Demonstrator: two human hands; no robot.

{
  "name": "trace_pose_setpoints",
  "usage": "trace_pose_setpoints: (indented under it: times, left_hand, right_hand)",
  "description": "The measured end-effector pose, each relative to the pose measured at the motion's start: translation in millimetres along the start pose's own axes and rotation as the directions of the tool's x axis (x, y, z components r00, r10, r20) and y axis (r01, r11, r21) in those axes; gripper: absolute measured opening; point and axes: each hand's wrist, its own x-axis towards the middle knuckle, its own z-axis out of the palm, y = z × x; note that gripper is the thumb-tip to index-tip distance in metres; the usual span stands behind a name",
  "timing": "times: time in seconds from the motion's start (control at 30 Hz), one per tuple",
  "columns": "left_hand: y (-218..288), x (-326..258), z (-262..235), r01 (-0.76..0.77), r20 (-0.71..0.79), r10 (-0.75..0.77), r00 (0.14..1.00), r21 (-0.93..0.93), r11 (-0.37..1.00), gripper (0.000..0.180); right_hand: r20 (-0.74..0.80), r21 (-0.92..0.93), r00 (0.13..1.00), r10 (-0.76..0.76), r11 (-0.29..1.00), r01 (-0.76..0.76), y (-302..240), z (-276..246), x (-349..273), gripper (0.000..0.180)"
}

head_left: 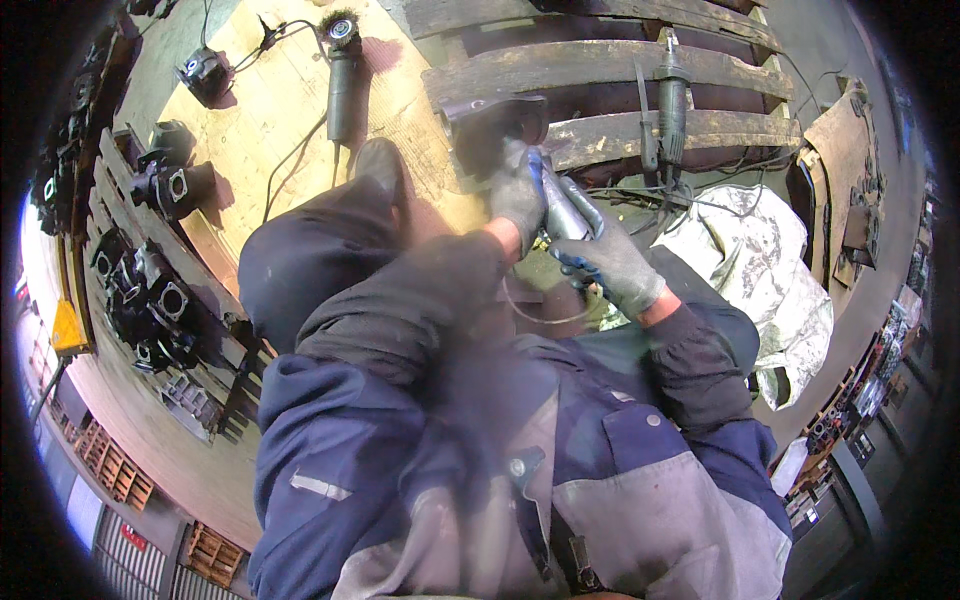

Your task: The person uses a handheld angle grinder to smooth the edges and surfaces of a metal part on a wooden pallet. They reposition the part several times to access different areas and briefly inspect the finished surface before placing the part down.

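Note:
Both my hands wear grey gloves with blue palms. Between them is a silver-grey cylindrical power tool (568,212), whose exact kind I cannot make out. My left hand (518,198) is closed round its front end. My right hand (612,268) grips the rear of its body, fingers curled. Just beyond the left hand lies a dark hollow metal part (495,122), partly blurred, at the pallet's edge. Whether the tool touches this part cannot be told. A thin cable (545,318) loops below the hands.
A wooden board (285,120) at left carries an angle grinder with a wire brush (342,85) and a small dark corded device (204,77). A slim corded grinder (672,110) rests on the pallet (600,62). Dark metal castings (150,290) crowd the left; a white sack (760,270) lies right.

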Motion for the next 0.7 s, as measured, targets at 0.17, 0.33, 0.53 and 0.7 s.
trace_pose_setpoints:
  times: [0.17, 0.33, 0.53, 0.7]
  left_hand:
    - [-15, -12, 1, 0.068, -0.032, -0.069, 0.997, -0.027, 0.997, 0.066]
    - [-27, -13, 3, 0.114, -0.06, -0.115, 0.992, -0.016, 0.993, 0.067]
    - [-22, -7, 4, 0.163, -0.047, -0.172, 0.984, -0.141, 0.976, 0.061]
    - [-4, -3, -13, 0.109, 0.011, -0.108, 0.994, -0.086, 0.99, 0.059]
  right_hand:
    - [0.015, -0.034, 0.999, 0.034, 0.999, -0.033, -3, 3, -17, 0.096]
    - [0.018, 0.035, 0.998, 0.066, 0.997, -0.067, -5, 6, -20, 0.097]
    - [-0.001, 0.073, 0.992, 0.13, 0.989, -0.129, -7, 9, -17, 0.097]
    - [-0.004, -0.035, 1.0, 0.007, 0.999, -0.007, 4, 9, 8, 0.093]
